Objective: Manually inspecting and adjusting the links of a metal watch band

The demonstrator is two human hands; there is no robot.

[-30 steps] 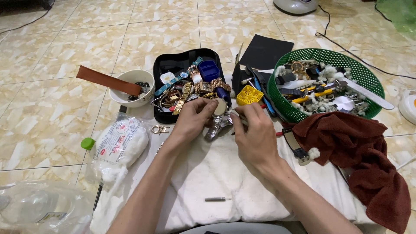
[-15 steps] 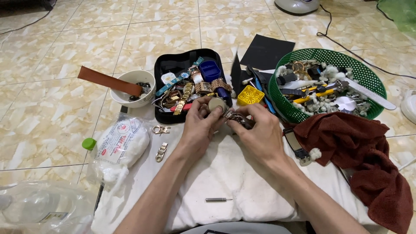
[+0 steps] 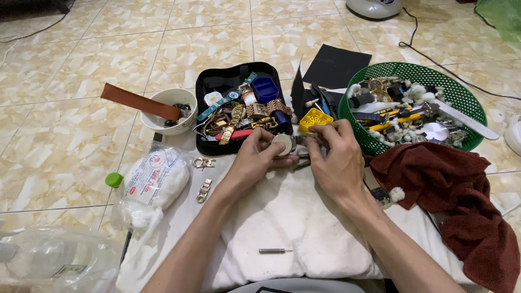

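Tiled floor [image 3: 65, 108], white cloth [image 3: 293, 228] spread. Left hand [image 3: 255, 160] fingers clamped on round watch [image 3: 282, 145], just before black tray [image 3: 217, 84]; right hand [image 3: 336, 157] fingers pinched together at its edge.

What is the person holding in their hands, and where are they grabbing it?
The left hand pinches a round watch by its case edge. The right hand touches the watch's right side, likely the strap end, but its fingers hide the exact spot.
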